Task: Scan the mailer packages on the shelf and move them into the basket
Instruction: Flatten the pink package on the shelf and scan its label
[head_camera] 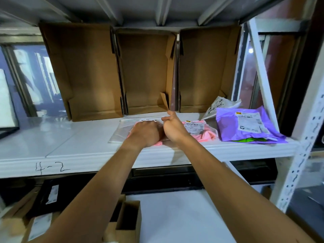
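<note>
At the shelf's (70,137) front edge, the left hand (145,133) lay palm-down on a clear mailer (117,134) (grip indeterminable). The right hand (172,128), fingers curled, sat beside it; hold unclear. A pink mailer (208,135) and a purple mailer (228,127) lay rightward, with a white mailer (217,106) behind.

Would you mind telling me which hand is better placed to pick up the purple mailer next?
Probably the right hand: it sits nearer the purple mailer; the left hand rests on the pink mailer.

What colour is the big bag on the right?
Purple, a glossy plastic mailer bag, seen in the head view.
</note>
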Available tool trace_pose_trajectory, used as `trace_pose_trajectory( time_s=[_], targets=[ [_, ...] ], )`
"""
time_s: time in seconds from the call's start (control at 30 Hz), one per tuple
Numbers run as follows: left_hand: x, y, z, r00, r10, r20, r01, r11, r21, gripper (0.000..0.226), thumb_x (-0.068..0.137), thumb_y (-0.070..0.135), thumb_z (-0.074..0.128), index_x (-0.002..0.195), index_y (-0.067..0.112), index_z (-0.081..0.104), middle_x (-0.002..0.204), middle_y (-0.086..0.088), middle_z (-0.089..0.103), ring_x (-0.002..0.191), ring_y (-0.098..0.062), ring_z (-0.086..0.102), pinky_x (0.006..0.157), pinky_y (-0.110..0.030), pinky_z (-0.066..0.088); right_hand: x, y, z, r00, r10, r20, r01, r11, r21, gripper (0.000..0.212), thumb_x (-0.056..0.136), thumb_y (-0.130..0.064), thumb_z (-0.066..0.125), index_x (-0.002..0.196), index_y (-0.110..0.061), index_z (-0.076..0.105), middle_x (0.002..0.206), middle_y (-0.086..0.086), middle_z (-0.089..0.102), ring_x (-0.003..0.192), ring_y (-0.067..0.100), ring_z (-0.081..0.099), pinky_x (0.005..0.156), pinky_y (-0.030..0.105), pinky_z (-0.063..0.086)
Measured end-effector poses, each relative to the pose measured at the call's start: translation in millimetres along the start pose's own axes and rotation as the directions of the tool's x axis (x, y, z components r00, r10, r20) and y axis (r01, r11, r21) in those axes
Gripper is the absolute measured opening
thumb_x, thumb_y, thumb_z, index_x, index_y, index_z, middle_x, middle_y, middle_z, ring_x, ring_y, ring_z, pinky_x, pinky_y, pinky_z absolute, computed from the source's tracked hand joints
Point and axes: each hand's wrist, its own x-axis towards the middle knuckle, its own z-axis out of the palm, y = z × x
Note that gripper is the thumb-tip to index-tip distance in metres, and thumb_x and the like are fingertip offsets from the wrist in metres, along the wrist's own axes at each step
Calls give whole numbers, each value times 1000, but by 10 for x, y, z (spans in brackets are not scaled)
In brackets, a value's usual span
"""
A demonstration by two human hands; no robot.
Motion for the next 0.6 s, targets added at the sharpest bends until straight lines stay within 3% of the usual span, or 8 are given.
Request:
trace_pose_trajectory(
  time_s=[0.17,0.47,0.6],
  targets=[
    [50,-16,4,987,-96,131,104,993,-53,50,99,54,37,143,31,43,146,-3,50,135,-29,42,110,-58,31,22,4,17,1000,11,-3,-11,999,-31,53,100,-15,37,152,-21,27,144,10,50,133,29,46,113,42,35],
    [88,-26,32,987,-102,127,114,989,-93,38,95,50,46,127,30,52,133,-3,61,122,-31,53,101,-54,42,-22,-6,6,1000,5,0,-5,1000,-27,50,98,-16,38,147,-18,35,138,10,53,127,29,49,110,43,40],
    [77,-28,9,982,-144,119,154,985,-83,46,93,54,47,132,31,50,136,-3,59,123,-32,53,102,-52,42,-23,-12,-11,1000,0,17,0,999,-49,48,99,-16,38,147,-18,37,142,9,50,130,27,46,109,36,38]
  ],
)
